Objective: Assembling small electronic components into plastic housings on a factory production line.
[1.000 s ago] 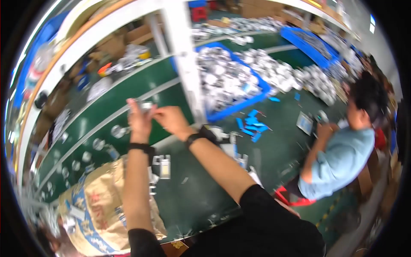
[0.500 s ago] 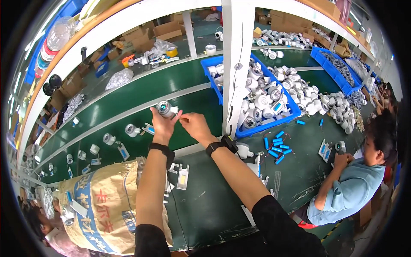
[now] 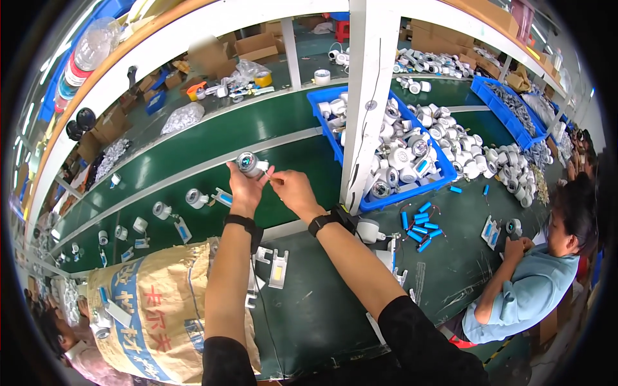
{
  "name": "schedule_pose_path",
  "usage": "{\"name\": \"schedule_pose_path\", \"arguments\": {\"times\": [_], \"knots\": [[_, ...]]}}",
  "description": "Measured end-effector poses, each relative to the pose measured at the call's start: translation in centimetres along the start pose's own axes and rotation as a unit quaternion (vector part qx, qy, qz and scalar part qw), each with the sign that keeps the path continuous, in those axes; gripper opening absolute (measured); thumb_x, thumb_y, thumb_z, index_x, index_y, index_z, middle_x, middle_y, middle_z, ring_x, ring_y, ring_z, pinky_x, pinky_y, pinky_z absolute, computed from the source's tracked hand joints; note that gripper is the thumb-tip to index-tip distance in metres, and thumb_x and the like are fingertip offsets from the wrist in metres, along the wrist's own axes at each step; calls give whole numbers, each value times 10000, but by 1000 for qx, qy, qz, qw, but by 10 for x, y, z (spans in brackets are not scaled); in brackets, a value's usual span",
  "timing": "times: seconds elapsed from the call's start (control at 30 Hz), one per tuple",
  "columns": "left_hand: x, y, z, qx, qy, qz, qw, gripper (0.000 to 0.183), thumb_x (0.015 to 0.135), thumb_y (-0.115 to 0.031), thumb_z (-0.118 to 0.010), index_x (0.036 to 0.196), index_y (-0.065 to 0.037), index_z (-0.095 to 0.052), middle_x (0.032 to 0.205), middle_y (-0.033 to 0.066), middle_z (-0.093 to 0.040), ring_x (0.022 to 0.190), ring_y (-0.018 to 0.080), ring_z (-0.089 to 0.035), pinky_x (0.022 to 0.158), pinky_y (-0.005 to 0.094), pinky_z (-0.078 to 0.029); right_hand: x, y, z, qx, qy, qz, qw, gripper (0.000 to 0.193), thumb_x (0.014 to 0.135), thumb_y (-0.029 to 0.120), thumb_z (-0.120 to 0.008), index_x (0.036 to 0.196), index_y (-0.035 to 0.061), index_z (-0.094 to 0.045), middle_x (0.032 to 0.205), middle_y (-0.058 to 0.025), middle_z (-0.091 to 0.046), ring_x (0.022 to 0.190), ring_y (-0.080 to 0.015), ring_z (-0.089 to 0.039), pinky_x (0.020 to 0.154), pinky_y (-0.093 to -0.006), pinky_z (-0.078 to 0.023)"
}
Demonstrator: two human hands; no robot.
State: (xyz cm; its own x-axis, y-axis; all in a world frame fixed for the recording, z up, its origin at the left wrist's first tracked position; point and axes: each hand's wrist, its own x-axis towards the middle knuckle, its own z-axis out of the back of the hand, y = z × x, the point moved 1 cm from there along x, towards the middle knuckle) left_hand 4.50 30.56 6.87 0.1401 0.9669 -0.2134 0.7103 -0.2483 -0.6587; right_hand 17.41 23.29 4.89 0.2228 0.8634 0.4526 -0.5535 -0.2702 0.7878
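Observation:
My left hand [image 3: 244,193] holds a white round lamp head [image 3: 248,163], its glossy lens tilted up. At the lamp's right side, my right hand [image 3: 295,190] is closed in a pinch against the small stem; a thin wire seems to lie between its fingertips, too fine to be sure. Below the hands stretches the green conveyor belt [image 3: 212,222]. Several similar lamp heads [image 3: 196,198] and white brackets with blue batteries [image 3: 183,229] lie along it to the left. Near my left forearm, a white bracket with a yellow panel [image 3: 277,270] rests on the dark green bench.
A white post [image 3: 370,96] rises right of my hands, before a blue crate [image 3: 447,172] heaped with lamp heads. Loose blue batteries [image 3: 421,225] lie on the bench. A printed sack [image 3: 167,309] stands at the left. A co-worker in blue [image 3: 534,289] sits at the right.
My view has shifted slightly, so the crate and post appear a little farther right. The lamp heads on the belt have slid slightly left. Both hands keep nearly the same pose.

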Motion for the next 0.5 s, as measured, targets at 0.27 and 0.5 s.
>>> {"name": "schedule_pose_path", "arguments": {"times": [0.27,0.5], "knots": [[21,4,29,41,-42,4,998,717,1042,-618,-288,1348,13,-436,1252,199,-551,1077,425,-615,912,585,-582,-6,2,-12,-17,26,-20,999,184,850,159,-730,996,49,-739,926,-192,-701,873,-383,-677,787,-437,-556],[89,11,131,383,-234,-99,888,810,1040,-649,-236,1103,29,-675,974,172,-716,942,330,-704,807,444,-551,-52,33,6,-100,67,147,982,314,849,204,-729,1098,17,-683,1110,-169,-675,1054,-363,-639,936,-449,-509]]}}
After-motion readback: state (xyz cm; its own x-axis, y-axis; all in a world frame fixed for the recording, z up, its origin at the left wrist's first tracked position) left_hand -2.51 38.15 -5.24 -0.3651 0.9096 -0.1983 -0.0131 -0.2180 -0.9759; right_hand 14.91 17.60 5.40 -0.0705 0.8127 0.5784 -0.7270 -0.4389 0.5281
